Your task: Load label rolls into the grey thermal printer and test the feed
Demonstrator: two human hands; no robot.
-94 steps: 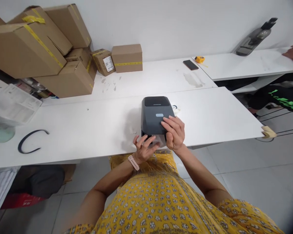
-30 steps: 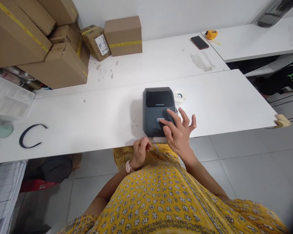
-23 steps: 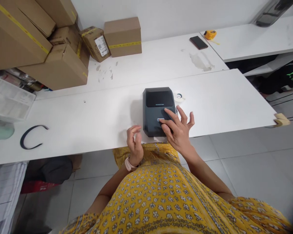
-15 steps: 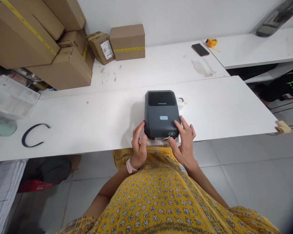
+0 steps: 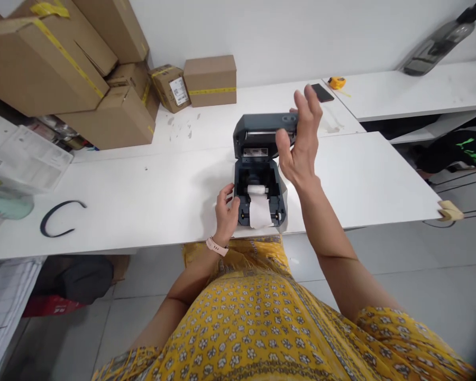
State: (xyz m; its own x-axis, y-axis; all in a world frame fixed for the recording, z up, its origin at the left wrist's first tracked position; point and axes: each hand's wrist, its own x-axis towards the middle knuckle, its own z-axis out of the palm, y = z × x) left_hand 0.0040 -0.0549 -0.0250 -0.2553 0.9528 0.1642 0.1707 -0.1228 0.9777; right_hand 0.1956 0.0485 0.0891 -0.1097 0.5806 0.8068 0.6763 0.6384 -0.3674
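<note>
A dark grey label printer [image 5: 238,180] stands on the white table near its front edge, with its lid [image 5: 257,123] swung up. Inside the bay lies a small white paper roll [image 5: 256,189], and a white paper strip [image 5: 261,210] runs from it over the front. My left hand [image 5: 227,214] holds the printer's left side, thumb along the edge and fingers bent against the casing. At the right side of the raised lid is my right hand [image 5: 301,140], its fingers stretched upward and thumb apart, touching the lid. Part of the lid is hidden behind this hand.
Cardboard boxes [image 5: 75,69] are stacked at the back left, with smaller ones against the wall. A black headband [image 5: 47,222] lies at the left. A phone [image 5: 321,92], a yellow tape measure [image 5: 337,82] and a spray bottle [image 5: 436,47] are at the back right.
The printer's lid was closed and is now raised, showing the paper inside. My right hand has moved up and away from me with the lid. My left hand remains at the left side.
</note>
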